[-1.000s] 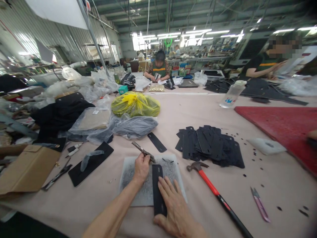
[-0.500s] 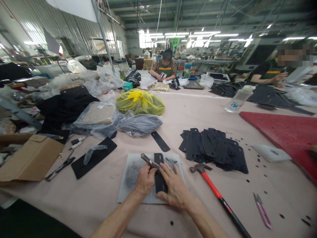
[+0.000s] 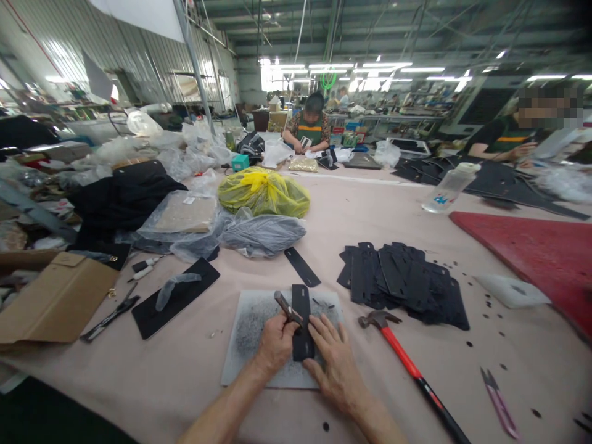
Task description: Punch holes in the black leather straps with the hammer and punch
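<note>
My left hand (image 3: pixel 276 340) is closed around a metal punch (image 3: pixel 284 304), which leans over a black strip (image 3: pixel 301 299) with narrow slots. The punch's lower end is at the strip's left side, partly hidden by my fingers. Under the strip lies a pale, heavily marked board (image 3: pixel 247 330). My right hand (image 3: pixel 337 361) lies flat with fingers outstretched, its fingertips along the strip's right edge. To the right, a claw hammer (image 3: pixel 402 348) with a red and black handle rests on the table. Beyond it is a pile of similar black strips (image 3: pixel 402 277).
A single black strip (image 3: pixel 302 266) lies beyond the board. At left are a black panel (image 3: pixel 185 296), pliers-like tool (image 3: pixel 111 317) and cardboard box (image 3: pixel 55 296). Thread snips (image 3: pixel 499 404), a red board (image 3: pixel 522 246) and a bottle (image 3: pixel 451 190) are at right. Two people sit across the table.
My left hand has brought the punch lower along the strip and tilted it steeper. My right hand has slid off the strip's face toward its right edge. The view has shifted slightly.
</note>
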Demonstrator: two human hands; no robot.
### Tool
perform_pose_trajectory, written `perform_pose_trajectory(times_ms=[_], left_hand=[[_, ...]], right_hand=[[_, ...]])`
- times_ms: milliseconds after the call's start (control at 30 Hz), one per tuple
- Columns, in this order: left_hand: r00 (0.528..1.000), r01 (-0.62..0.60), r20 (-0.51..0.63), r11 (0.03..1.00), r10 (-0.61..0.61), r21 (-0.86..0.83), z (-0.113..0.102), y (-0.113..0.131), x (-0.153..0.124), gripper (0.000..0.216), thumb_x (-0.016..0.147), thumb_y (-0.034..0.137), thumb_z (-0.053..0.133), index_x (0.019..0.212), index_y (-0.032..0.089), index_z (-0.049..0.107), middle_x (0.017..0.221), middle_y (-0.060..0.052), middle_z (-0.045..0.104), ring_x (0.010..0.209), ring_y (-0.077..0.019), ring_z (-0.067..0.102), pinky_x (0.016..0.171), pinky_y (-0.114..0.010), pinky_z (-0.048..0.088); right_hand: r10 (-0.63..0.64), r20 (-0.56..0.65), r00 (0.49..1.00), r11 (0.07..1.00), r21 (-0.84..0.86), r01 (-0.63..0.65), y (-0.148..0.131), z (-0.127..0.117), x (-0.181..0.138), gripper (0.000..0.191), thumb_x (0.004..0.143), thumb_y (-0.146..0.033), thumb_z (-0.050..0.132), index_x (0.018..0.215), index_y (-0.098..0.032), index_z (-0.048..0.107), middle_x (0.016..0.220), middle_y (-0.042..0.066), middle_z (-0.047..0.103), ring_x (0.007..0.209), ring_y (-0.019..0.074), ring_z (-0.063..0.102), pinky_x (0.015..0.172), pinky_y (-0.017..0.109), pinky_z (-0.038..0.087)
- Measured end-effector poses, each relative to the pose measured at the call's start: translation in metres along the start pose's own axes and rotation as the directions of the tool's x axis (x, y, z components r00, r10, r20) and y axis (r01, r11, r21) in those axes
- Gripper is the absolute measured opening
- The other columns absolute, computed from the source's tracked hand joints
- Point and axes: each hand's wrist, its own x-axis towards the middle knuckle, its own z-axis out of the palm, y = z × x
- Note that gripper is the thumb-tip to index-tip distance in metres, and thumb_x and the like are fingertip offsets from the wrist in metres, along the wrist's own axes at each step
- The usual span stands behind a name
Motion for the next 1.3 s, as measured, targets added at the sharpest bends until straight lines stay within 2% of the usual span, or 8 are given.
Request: perform_pose_trajectory(times_ms=[300,500,833,1000,1200,1300], left_hand=[[0.998,-0.020,0.064,1.000,0.019,0.021,0.000,0.003,-0.016,0.025,0.086,0.020,0.047,0.095,0.016,0.070,0.097,-0.007,0.074,0.092,-0.0211,0.069,0.084,-0.032,0.055],[0.995,-0.013,0.104,0.997,0.006,0.072,-0.002,0.006,-0.020,0.027,0.087,0.022,0.047,0.098,0.017,0.071,0.101,-0.008,0.074,0.098,-0.0219,0.068,0.087,-0.033,0.055],[0.994,-0.042,0.102,0.991,0.029,0.131,0.002,0.006,-0.020,0.027,0.089,0.024,0.048,0.099,0.016,0.072,0.102,-0.008,0.075,0.103,-0.0221,0.068,0.092,-0.035,0.054],[0.991,-0.088,0.114,0.984,0.071,0.155,0.003,0.001,-0.021,0.026,0.090,0.023,0.049,0.099,0.017,0.073,0.102,-0.007,0.075,0.106,-0.0224,0.067,0.096,-0.037,0.053],[0.969,-0.217,0.165,0.951,0.183,0.220,0.003,-0.006,-0.021,0.026,0.088,0.018,0.048,0.101,0.019,0.071,0.101,-0.005,0.075,0.103,-0.0210,0.068,0.106,-0.043,0.046],[0.968,-0.219,0.172,0.948,0.182,0.229,0.004,-0.005,-0.020,0.026,0.089,0.018,0.047,0.100,0.019,0.071,0.100,-0.004,0.075,0.102,-0.0204,0.069,0.107,-0.044,0.046]], right_hand=[[0.071,-0.097,0.993,0.993,0.096,-0.062,-0.006,-0.002,0.002,0.061,0.078,-0.039,0.063,0.135,-0.020,0.051,0.148,0.008,0.044,0.141,0.0311,0.028,0.116,0.056,0.012],[0.086,-0.163,0.983,0.988,0.139,-0.064,-0.005,-0.002,0.001,0.061,0.074,-0.036,0.066,0.131,-0.020,0.052,0.147,0.008,0.044,0.141,0.0304,0.025,0.117,0.053,0.010],[0.109,-0.185,0.977,0.983,0.164,-0.079,-0.005,-0.003,0.001,0.062,0.072,-0.033,0.069,0.131,-0.021,0.052,0.146,0.007,0.045,0.140,0.0298,0.026,0.117,0.051,0.008],[0.111,-0.211,0.971,0.980,0.186,-0.071,-0.004,-0.003,0.000,0.061,0.073,-0.034,0.070,0.130,-0.022,0.053,0.145,0.006,0.046,0.140,0.0290,0.026,0.117,0.050,0.009],[0.110,-0.215,0.970,0.978,0.196,-0.067,-0.003,-0.002,0.001,0.059,0.075,-0.037,0.069,0.131,-0.022,0.053,0.145,0.007,0.046,0.140,0.0299,0.027,0.116,0.051,0.009],[0.110,-0.219,0.969,0.978,0.198,-0.066,-0.003,-0.001,0.001,0.058,0.076,-0.036,0.068,0.130,-0.021,0.054,0.145,0.007,0.046,0.140,0.0305,0.027,0.116,0.052,0.008]])
